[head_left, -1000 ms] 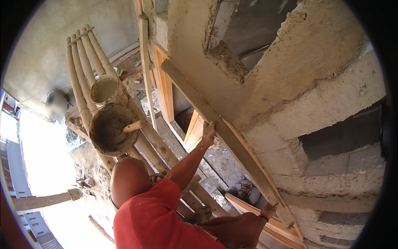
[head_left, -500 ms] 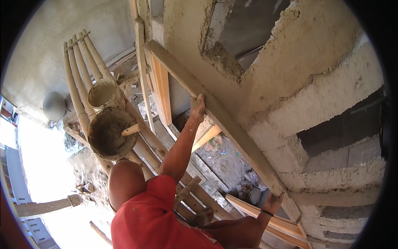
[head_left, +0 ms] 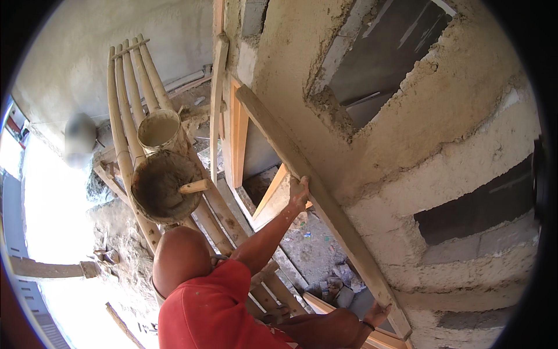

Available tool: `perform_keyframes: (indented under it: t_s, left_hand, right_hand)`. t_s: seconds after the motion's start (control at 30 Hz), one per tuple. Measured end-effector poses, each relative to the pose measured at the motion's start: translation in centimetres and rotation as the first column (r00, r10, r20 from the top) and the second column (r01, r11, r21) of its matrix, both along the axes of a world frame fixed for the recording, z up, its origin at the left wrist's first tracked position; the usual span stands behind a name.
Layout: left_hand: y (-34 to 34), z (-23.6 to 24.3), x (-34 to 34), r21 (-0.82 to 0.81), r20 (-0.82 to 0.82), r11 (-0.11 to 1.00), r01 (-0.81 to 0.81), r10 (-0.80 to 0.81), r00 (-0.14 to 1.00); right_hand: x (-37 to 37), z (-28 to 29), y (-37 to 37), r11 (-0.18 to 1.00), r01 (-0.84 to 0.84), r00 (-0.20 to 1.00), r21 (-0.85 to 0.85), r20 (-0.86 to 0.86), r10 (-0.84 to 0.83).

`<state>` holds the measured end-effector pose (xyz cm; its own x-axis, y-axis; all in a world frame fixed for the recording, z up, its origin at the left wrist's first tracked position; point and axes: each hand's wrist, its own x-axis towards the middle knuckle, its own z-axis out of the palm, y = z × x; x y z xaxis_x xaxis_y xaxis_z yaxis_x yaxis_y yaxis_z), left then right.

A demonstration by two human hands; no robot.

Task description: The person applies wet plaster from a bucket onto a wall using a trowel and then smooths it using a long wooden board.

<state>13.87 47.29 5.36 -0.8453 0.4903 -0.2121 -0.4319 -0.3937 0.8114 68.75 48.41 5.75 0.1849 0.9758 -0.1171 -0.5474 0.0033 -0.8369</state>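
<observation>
Both hands grip a long wooden straightedge (head_left: 317, 192) laid slanting against the wet plastered wall (head_left: 407, 134), left hand (head_left: 299, 193) closed around its middle, right hand (head_left: 376, 315) clasping its lower end, mortar pan (head_left: 160, 186) on the bamboo ladder (head_left: 125, 116) well apart.

Red shirt (head_left: 215, 311), grey plastered wall (head_left: 442, 151), pale tan straightedge (head_left: 325, 203).

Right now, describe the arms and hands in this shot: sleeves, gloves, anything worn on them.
Both arms are bare below the short sleeves of a red shirt. The left hand wears no glove, and no ring or watch shows on it. The right hand is ungloved too, with a thin dark band around its wrist.
</observation>
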Motion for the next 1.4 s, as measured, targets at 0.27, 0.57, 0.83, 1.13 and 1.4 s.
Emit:
perform_keyframes:
  t_s: [0.27,0.57,0.83,1.13,1.4]
  left_hand:
    - [0.8,7.3,-10.5,-0.098,-0.281,0.990,-0.105,0.074,0.957]
    - [-1.4,9.8,-10.8,-0.108,-0.393,0.987,-0.123,0.072,0.917]
    - [1.0,2.0,1.8,0.098,-0.147,0.973,-0.211,0.224,0.964]
    - [1.4,7.5,-8.1,-0.232,-0.409,0.935,-0.267,0.155,0.899]
    - [-1.1,17.2,-12.9,-0.093,-0.312,0.989,-0.115,0.081,0.947]
  right_hand:
    - [-9.2,5.0,0.0,0.989,-0.141,0.985,0.047,-0.097,0.145]
    - [-9.3,7.7,-0.6,0.986,-0.167,0.981,0.011,-0.103,0.167]
    - [-1.1,5.7,-0.5,0.996,0.070,0.994,-0.051,-0.087,-0.074]
    - [-6.9,8.5,0.4,0.999,0.015,0.985,0.031,-0.171,-0.009]
    - [-12.2,11.7,-0.3,0.994,-0.096,0.984,0.043,-0.143,0.101]
